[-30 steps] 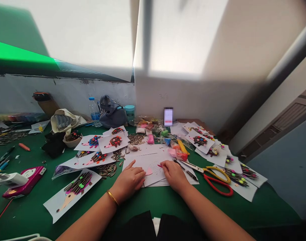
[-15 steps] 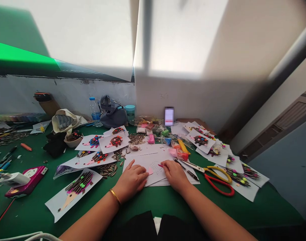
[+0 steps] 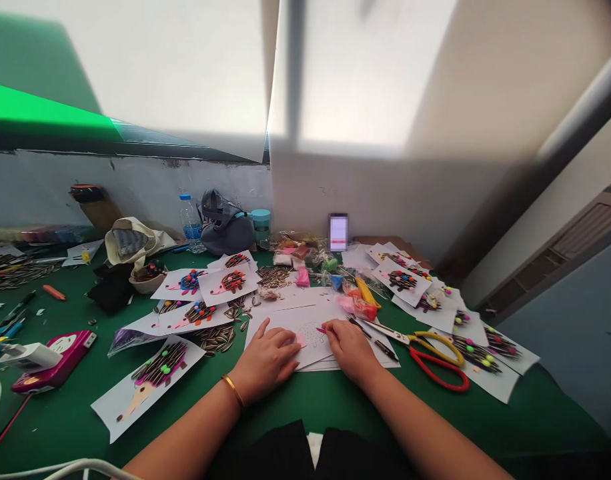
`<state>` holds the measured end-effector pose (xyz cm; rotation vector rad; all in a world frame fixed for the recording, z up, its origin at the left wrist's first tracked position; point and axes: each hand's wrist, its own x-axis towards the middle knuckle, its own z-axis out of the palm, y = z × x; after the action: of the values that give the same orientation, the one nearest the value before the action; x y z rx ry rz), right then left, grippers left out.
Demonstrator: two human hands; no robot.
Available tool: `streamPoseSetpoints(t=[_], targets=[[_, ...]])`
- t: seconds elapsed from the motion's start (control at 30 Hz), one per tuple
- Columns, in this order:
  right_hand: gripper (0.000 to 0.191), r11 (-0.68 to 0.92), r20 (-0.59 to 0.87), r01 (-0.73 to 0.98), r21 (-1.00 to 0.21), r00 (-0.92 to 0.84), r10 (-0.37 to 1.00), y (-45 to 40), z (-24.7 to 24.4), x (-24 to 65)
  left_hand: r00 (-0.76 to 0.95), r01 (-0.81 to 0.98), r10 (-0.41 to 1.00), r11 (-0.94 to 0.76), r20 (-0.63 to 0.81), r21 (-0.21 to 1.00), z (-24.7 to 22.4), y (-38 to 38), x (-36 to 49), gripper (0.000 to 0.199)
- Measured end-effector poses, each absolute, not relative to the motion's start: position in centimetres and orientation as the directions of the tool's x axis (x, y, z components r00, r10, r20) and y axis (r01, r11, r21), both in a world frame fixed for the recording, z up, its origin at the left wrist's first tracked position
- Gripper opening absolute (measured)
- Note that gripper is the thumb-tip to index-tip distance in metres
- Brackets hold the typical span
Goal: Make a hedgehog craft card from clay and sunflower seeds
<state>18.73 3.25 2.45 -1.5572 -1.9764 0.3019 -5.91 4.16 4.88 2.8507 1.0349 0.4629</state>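
A white sheet of paper (image 3: 280, 319) lies before me with a line drawing of a rounded, scalloped outline (image 3: 314, 335) on it. My left hand (image 3: 268, 360) rests open on the sheet's left part, fingers spread, the fingertips at a flat pink patch (image 3: 301, 341) that looks like soft clay. My right hand (image 3: 353, 350) is closed in a pinch at the drawing's right edge. From its fingertips pokes a small magenta pointed piece (image 3: 321, 329), mostly hidden, whose kind I cannot make out. Black pens (image 3: 383, 348) lie just right of that hand.
Scissors (image 3: 438, 357) with yellow and red handles lie at the right. Hedgehog pictures with seed spines, such as one card (image 3: 150, 387), flank both sides. Loose sunflower seeds (image 3: 220, 339), bagged clay (image 3: 363, 307) and a propped phone (image 3: 338, 232) are beyond. A magenta power strip (image 3: 55, 360) sits left.
Both hands stay almost in place. The left fingers have shifted very slightly over the pink patch. The whole view has moved a little.
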Motion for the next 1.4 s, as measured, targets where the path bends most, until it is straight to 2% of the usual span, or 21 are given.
streamPoseSetpoints(t=[0.47, 0.7, 0.97, 1.2, 1.4], targets=[[0.020, 0.278, 0.297, 0.813, -0.512, -0.136, 0.945, 3.26, 2.42, 18.71, 0.752, 0.587, 0.608, -0.793, 0.253, 0.162, 4.99, 3.95, -5.41, 0.039], [0.020, 0.290, 0.314, 0.804, -0.520, -0.136, 0.940, 3.21, 2.48, 18.61, 0.765, 0.581, 0.586, -0.807, 0.268, 0.107, 4.59, 4.10, -5.05, 0.043], [0.021, 0.297, 0.323, 0.801, -0.520, -0.138, 0.936, 3.24, 2.51, 18.64, 0.715, 0.624, 0.644, -0.763, 0.271, 0.169, 4.56, 4.19, -5.08, 0.054], [0.021, 0.291, 0.314, 0.805, -0.518, -0.137, 0.940, 3.23, 2.53, 18.63, 0.713, 0.626, 0.648, -0.760, 0.268, 0.174, 4.65, 4.19, -5.31, 0.037], [0.021, 0.295, 0.313, 0.806, -0.513, -0.144, 0.939, 3.20, 2.55, 18.61, 0.690, 0.635, 0.656, -0.751, 0.306, 0.180, 4.51, 4.19, -5.43, 0.042]])
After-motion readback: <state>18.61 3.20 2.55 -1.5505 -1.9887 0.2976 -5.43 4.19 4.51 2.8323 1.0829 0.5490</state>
